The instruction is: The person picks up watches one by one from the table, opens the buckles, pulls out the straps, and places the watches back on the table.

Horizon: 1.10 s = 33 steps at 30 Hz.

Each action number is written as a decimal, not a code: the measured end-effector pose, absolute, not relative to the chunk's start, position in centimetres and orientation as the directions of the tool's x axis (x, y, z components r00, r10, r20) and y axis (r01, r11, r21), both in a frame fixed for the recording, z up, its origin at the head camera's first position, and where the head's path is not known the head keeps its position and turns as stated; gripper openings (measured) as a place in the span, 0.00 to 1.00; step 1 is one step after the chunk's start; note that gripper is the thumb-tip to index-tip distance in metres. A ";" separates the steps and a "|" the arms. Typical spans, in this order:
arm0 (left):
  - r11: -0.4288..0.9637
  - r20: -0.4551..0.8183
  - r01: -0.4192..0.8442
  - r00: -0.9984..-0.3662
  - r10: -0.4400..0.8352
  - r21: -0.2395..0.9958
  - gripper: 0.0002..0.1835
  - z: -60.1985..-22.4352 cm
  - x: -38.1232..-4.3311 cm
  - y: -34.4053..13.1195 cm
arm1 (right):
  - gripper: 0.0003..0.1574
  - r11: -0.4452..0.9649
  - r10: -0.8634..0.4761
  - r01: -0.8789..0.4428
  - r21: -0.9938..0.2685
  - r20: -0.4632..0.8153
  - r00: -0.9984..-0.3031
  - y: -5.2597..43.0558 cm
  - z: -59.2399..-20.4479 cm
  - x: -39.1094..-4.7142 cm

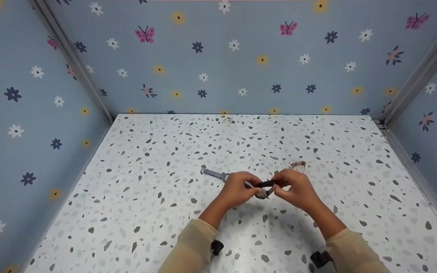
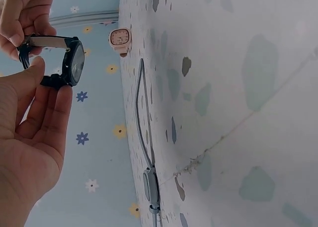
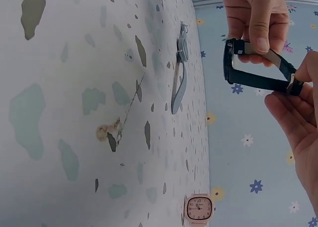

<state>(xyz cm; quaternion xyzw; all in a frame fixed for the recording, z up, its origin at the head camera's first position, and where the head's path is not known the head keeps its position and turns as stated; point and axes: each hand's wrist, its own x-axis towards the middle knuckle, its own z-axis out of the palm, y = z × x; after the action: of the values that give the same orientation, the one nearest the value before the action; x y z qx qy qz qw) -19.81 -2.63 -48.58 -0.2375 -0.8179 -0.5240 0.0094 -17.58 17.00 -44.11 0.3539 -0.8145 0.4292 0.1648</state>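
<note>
Both hands hold a black wristwatch (image 1: 267,184) above the table, its strap bent into a loop. In the left wrist view the round watch face (image 2: 77,63) is turned toward the table. My left hand (image 1: 238,190) pinches the strap near the watch case. My right hand (image 1: 296,188) grips the strap by its metal buckle (image 3: 291,83). On the table, left of the hands, lies a grey-blue watch (image 1: 214,174), stretched out long. A pink watch (image 1: 298,164) with a squarish dial rests behind the right hand, partly hidden by it in the head view.
The white speckled table (image 1: 146,212) is enclosed by blue flowered panels (image 1: 218,76) at the back and both sides. Metal posts (image 1: 76,60) stand at the corners. A dark wrist camera (image 1: 217,247) sits at the left sleeve.
</note>
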 end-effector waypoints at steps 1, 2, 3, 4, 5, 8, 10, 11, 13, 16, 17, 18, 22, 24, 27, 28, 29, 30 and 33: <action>0.335 0.264 0.398 -0.887 0.379 0.854 0.06 -48.6 -19.8 -2.7 | 0.11 0.377 -0.431 -0.721 -0.582 0.578 -0.692 17.0 -44.2 -17.6; 0.334 0.266 0.399 -0.887 0.379 0.854 0.06 -48.7 -19.8 -2.7 | 0.10 0.371 -0.428 -0.721 -0.586 0.581 -0.692 17.1 -44.2 -17.6; 0.331 0.265 0.397 -0.887 0.379 0.856 0.06 -48.8 -19.7 -2.7 | 0.10 0.363 -0.425 -0.719 -0.593 0.581 -0.694 17.1 -44.3 -17.6; 0.329 0.265 0.397 -0.887 0.379 0.857 0.06 -48.8 -19.7 -2.8 | 0.10 0.361 -0.418 -0.718 -0.595 0.585 -0.695 17.1 -44.3 -17.6; 0.328 0.267 0.398 -0.886 0.379 0.857 0.06 -48.9 -19.7 -2.8 | 0.10 0.356 -0.412 -0.714 -0.603 0.584 -0.699 17.2 -44.4 -17.6; 0.323 0.274 0.401 -0.886 0.374 0.857 0.06 -49.0 -19.6 -2.8 | 0.10 0.343 -0.380 -0.690 -0.637 0.578 -0.722 17.3 -44.5 -17.6; 0.315 0.274 0.397 -0.888 0.369 0.862 0.06 -49.0 -19.6 -2.8 | 0.10 0.340 -0.354 -0.670 -0.660 0.570 -0.741 17.3 -44.7 -17.6; 0.313 0.275 0.395 -0.889 0.366 0.864 0.06 -49.0 -19.5 -2.8 | 0.10 0.336 -0.341 -0.657 -0.675 0.563 -0.753 17.3 -44.8 -17.6; 0.305 0.273 0.389 -0.892 0.359 0.869 0.07 -49.1 -19.5 -2.8 | 0.10 0.328 -0.318 -0.636 -0.699 0.552 -0.771 17.3 -45.0 -17.6; 0.300 0.281 0.393 -0.892 0.354 0.869 0.07 -49.2 -19.4 -2.8 | 0.09 0.319 -0.297 -0.610 -0.726 0.534 -0.791 17.3 -45.2 -17.5; 0.301 0.286 0.398 -0.891 0.354 0.867 0.08 -49.2 -19.4 -2.8 | 0.09 0.316 -0.292 -0.605 -0.731 0.532 -0.795 17.3 -45.3 -17.5; 0.303 0.291 0.403 -0.889 0.354 0.864 0.08 -49.3 -19.4 -2.8 | 0.09 0.318 -0.288 -0.599 -0.735 0.527 -0.800 17.3 -45.4 -17.4; 0.328 0.290 0.411 -0.887 0.360 0.850 0.07 -49.4 -19.3 -2.8 | 0.09 0.335 -0.322 -0.593 -0.732 0.502 -0.802 17.2 -45.3 -17.3; 0.347 0.277 0.405 -0.889 0.364 0.846 0.07 -49.5 -19.2 -2.8 | 0.10 0.336 -0.368 -0.606 -0.721 0.492 -0.789 17.2 -45.2 -17.3; 0.374 0.260 0.399 -0.892 0.370 0.837 0.07 -49.5 -19.2 -2.8 | 0.10 0.330 -0.440 -0.638 -0.696 0.484 -0.756 17.1 -45.0 -17.3; 0.380 0.258 0.399 -0.893 0.370 0.835 0.06 -49.5 -19.1 -2.9 | 0.10 0.325 -0.456 -0.647 -0.690 0.485 -0.746 17.1 -45.0 -17.3; 0.384 0.255 0.398 -0.893 0.372 0.833 0.06 -49.5 -19.1 -2.9 | 0.10 0.324 -0.466 -0.655 -0.682 0.487 -0.738 17.1 -45.0 -17.3; 0.383 0.257 0.400 -0.891 0.373 0.832 0.06 -49.5 -19.1 -2.9 | 0.09 0.325 -0.473 -0.658 -0.679 0.486 -0.735 17.0 -45.0 -17.4; 0.371 0.259 0.402 -0.889 0.379 0.837 0.06 -49.5 -19.1 -2.8 | 0.07 0.327 -0.467 -0.652 -0.684 0.482 -0.741 17.0 -45.1 -17.3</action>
<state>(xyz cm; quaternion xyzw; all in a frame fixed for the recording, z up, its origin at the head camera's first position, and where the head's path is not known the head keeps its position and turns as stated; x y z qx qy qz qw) -19.15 -2.82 -49.47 -0.2358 -0.8279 -0.5088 0.0113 -17.34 16.96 -45.10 0.3460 -0.8084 0.4657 0.0990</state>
